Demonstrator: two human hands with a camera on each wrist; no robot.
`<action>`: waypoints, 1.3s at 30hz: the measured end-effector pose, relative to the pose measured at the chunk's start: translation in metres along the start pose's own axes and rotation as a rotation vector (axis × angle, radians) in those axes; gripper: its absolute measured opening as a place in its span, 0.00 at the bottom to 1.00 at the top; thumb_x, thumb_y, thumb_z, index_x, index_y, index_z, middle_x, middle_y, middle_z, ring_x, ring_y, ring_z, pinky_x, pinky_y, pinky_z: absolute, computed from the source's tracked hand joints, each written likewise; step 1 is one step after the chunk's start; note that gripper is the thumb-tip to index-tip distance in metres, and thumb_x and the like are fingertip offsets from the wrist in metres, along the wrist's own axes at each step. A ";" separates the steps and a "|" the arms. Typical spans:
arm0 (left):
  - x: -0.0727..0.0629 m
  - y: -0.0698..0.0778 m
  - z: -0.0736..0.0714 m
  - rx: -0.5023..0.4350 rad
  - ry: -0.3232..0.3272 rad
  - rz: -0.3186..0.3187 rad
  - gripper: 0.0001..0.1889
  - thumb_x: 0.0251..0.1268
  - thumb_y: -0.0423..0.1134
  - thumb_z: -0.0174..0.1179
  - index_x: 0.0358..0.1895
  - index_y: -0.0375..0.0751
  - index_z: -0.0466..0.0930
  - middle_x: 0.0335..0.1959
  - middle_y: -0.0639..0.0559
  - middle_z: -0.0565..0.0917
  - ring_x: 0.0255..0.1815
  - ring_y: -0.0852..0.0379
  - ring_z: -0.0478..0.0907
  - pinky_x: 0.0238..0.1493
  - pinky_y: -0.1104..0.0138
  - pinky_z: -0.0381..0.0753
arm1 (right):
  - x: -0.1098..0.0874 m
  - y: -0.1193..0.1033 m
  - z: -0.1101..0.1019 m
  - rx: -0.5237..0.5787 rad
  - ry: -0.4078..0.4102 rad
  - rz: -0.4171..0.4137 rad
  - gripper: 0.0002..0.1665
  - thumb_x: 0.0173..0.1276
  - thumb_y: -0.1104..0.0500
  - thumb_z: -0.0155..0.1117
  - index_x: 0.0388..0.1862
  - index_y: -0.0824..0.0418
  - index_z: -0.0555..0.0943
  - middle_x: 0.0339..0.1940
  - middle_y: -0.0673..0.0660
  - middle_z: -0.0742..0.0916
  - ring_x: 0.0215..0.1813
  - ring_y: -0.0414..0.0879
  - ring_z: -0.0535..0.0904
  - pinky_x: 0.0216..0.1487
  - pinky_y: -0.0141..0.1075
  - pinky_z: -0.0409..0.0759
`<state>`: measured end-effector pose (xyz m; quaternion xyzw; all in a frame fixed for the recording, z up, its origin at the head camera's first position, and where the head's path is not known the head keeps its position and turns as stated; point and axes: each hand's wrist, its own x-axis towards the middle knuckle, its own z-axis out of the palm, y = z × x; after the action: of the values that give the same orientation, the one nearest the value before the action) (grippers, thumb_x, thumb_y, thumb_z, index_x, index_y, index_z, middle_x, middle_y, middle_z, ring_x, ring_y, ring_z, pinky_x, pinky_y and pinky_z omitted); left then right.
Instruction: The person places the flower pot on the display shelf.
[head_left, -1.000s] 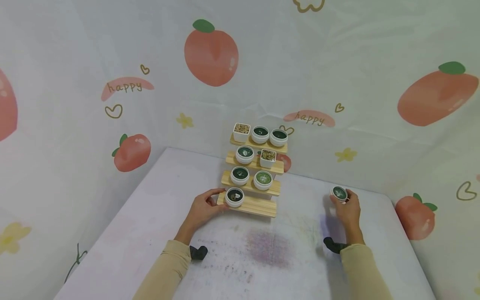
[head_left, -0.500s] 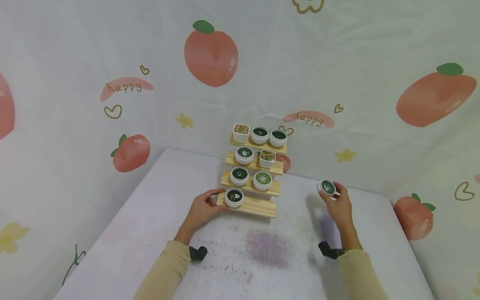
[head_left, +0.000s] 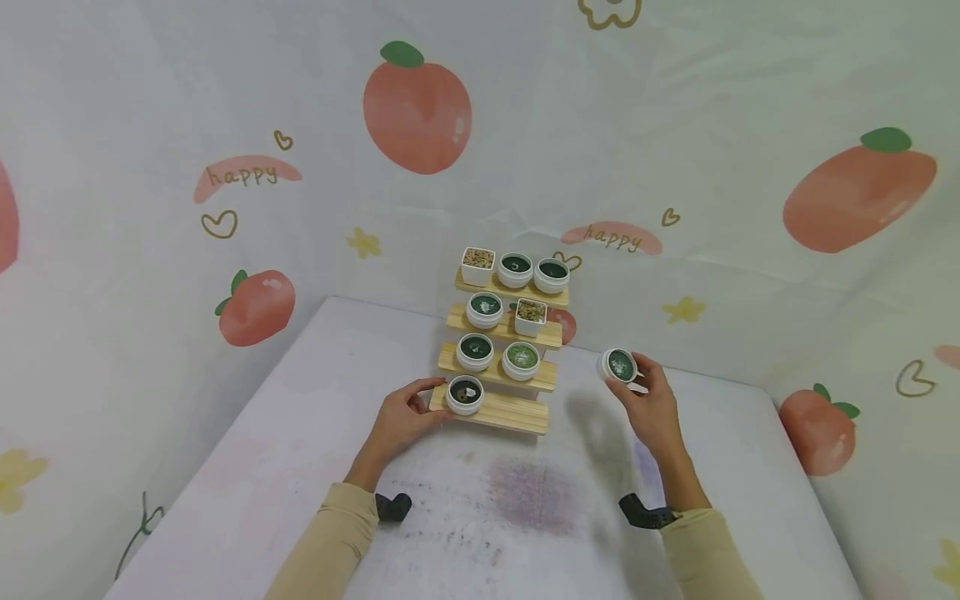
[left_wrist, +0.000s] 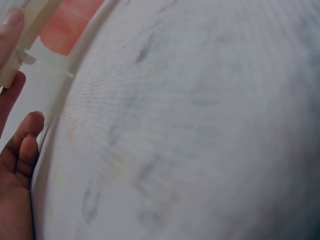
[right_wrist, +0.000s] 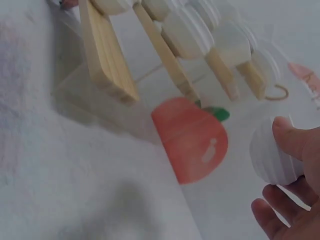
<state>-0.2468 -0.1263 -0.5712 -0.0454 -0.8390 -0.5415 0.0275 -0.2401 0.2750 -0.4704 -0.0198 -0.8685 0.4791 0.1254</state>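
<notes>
A stepped wooden rack [head_left: 495, 412] stands at the back of the table and carries several small white pots with dark green or grainy tops. My left hand [head_left: 401, 417] holds the left end of the lowest step, beside a round pot [head_left: 465, 393]. My right hand [head_left: 648, 400] holds a small round white pot [head_left: 619, 365] with a dark green top in the air, right of the rack. In the right wrist view that pot [right_wrist: 272, 152] sits between thumb and fingers, with the rack [right_wrist: 107, 60] at upper left. The left wrist view shows my left fingers [left_wrist: 17, 150] at the step's edge [left_wrist: 25, 35].
The white table top [head_left: 525, 500] has a faint purple stain in the middle. A peach-print cloth [head_left: 420, 108] hangs behind and to both sides. The lowest step has bare wood right of its pot.
My right hand has carried the small pot up and to the left, toward the rack. The left hand has stayed on the lowest step.
</notes>
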 end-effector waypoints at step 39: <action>0.001 -0.002 -0.001 -0.015 -0.010 0.017 0.31 0.45 0.54 0.82 0.58 0.69 0.83 0.22 0.52 0.78 0.24 0.57 0.73 0.27 0.68 0.72 | -0.057 -0.024 0.105 0.247 -0.165 -0.084 0.37 0.53 0.63 0.84 0.61 0.59 0.78 0.55 0.57 0.85 0.51 0.43 0.81 0.49 0.31 0.81</action>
<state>-0.2477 -0.1281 -0.5726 -0.0555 -0.8346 -0.5473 0.0274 -0.2083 0.1660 -0.5150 0.0718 -0.8105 0.5764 0.0750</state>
